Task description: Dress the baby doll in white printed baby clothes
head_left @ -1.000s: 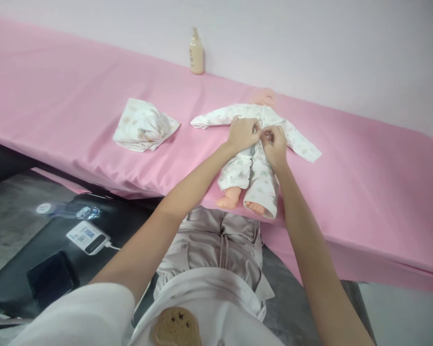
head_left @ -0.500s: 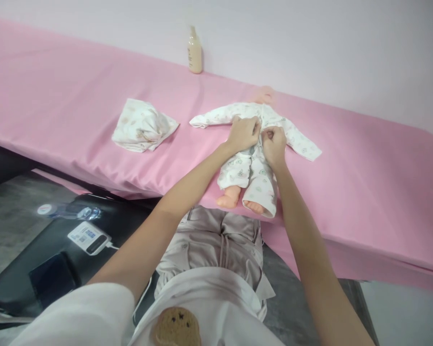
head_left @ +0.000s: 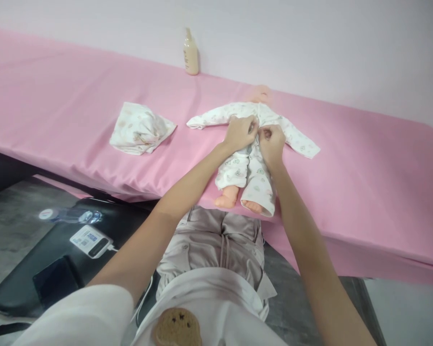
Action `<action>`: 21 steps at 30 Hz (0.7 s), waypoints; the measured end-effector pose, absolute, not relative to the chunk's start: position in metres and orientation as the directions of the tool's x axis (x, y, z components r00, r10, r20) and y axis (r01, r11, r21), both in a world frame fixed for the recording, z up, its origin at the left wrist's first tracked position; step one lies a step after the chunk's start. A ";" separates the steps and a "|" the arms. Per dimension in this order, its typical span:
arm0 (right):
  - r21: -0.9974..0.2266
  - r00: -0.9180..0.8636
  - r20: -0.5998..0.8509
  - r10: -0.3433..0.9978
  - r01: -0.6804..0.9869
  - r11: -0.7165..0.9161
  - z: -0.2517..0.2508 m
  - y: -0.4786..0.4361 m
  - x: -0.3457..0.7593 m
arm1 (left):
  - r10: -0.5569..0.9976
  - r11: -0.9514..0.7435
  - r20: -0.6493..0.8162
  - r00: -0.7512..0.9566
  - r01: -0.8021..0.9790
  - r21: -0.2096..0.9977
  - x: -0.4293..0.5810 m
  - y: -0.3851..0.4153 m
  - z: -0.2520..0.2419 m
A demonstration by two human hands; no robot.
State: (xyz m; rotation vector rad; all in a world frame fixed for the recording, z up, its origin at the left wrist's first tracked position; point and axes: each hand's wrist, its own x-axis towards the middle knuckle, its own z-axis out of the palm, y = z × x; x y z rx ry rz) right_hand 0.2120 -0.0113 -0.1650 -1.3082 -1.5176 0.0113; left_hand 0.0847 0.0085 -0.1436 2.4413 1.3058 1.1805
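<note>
A baby doll (head_left: 228, 197) lies on its back on the pink-covered table (head_left: 346, 182), its feet toward me. It wears a white printed romper (head_left: 261, 180) with long sleeves spread to both sides. My left hand (head_left: 241, 132) is closed on the romper's front edge at the doll's middle. Close beside it, my right hand (head_left: 272, 140) pinches the opposite front edge. The fingertips nearly meet, and any fastener between them is hidden. One foot sticks out of the left trouser leg; toes show at the other cuff.
A bundled white printed cloth (head_left: 140, 129) lies left of the doll. A pump bottle (head_left: 191, 55) stands against the wall. Below left, a black padded seat (head_left: 18, 269) holds a clear plastic bottle (head_left: 70, 216), a white device with a cable (head_left: 90, 241) and a dark flat item (head_left: 56, 282).
Both hands stay pinched at the romper's front, the right one slightly closer to the left. The whole view has shifted a little.
</note>
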 end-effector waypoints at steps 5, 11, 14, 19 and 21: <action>-0.584 0.136 0.669 0.731 0.704 0.404 -0.165 -0.010 0.214 | 0.756 -0.613 0.571 0.322 0.655 0.443 0.085 0.008 -0.143; -0.559 0.167 0.696 0.698 0.736 0.382 -0.169 -0.006 0.214 | 0.745 -0.627 0.579 0.330 0.643 0.440 0.085 0.009 -0.145; -0.567 0.155 0.702 0.695 0.712 0.415 -0.169 -0.008 0.215 | 0.735 -0.646 0.590 0.335 0.612 0.457 0.083 0.011 -0.146; -0.543 0.095 0.715 0.692 0.699 0.465 -0.169 -0.012 0.216 | 0.707 -0.695 0.608 0.362 0.516 0.501 0.080 0.016 -0.148; -0.509 0.079 0.724 0.685 0.732 0.454 -0.169 -0.012 0.215 | 0.697 -0.708 0.614 0.372 0.495 0.504 0.078 0.018 -0.148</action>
